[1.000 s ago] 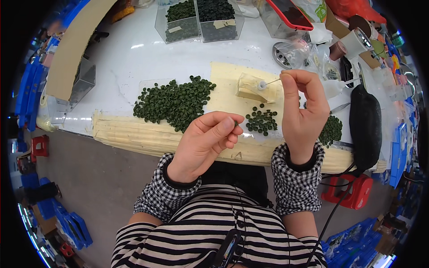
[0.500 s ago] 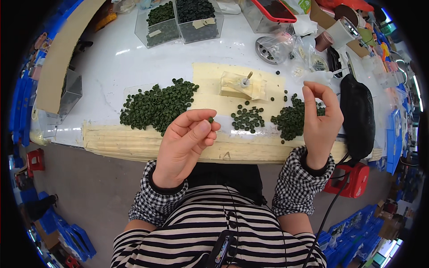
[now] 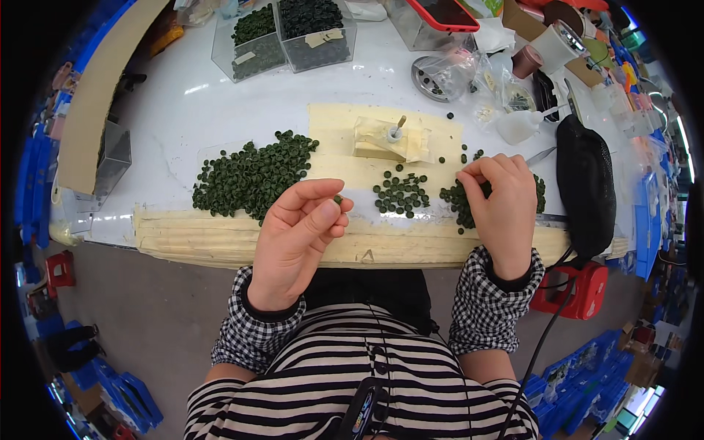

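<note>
My left hand (image 3: 297, 238) pinches a small dark green button-like disc (image 3: 338, 199) between thumb and forefinger. It is raised by the table's near edge, right of a large heap of the same discs (image 3: 253, 176). My right hand (image 3: 502, 205) reaches over a smaller pile of discs (image 3: 456, 202), thumb and forefinger drawn together; anything between their tips is too small to make out. A loose group of discs (image 3: 401, 194) lies between the hands. Behind it stands a tape-wrapped block (image 3: 378, 141) with a short upright pin (image 3: 401, 122) in a white collar.
Two clear bins (image 3: 315, 51) of small dark pieces stand at the back. A red-framed phone (image 3: 446, 13), plastic bags and a round metal dish (image 3: 431, 79) sit back right. At right lie a white squeeze bottle (image 3: 519, 127), a pointed metal tool (image 3: 541, 156) and a black mesh bag (image 3: 584, 187).
My right hand has moved left and down over the right pile, its thumb and forefinger coming together. My left hand stays nearly in place, still pinching the disc. The view has shifted slightly.
</note>
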The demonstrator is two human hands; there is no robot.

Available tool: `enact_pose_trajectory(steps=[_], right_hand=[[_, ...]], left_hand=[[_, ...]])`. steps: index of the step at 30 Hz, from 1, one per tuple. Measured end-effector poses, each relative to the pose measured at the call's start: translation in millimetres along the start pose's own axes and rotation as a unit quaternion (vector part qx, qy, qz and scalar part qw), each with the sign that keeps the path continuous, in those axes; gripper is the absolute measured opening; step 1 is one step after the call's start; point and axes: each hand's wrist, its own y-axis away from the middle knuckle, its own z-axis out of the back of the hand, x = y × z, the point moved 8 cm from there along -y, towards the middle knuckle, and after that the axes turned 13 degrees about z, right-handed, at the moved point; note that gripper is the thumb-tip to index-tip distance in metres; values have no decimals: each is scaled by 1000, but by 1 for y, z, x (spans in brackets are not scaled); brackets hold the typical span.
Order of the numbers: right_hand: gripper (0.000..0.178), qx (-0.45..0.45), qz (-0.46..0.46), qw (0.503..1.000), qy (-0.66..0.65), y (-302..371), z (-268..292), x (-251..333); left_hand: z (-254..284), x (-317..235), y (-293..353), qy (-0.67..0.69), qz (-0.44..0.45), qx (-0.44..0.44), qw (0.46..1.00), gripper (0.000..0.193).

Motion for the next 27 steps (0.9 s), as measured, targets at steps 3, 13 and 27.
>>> enact_pose_trajectory(steps=[3,13,27], right_hand=[[9,24,1,1000,-8,2,-6,-1],[8,-64,14,994,-88,-4,-6,-4],[11,-84,-162,735,-653,17,-24,40]], left_hand=[[-3,4,-1,8,13,7,1000,25],[-1,6,-1,2,19,9,1000,21],[-32,21,-2,-77,30,33,996,16]])
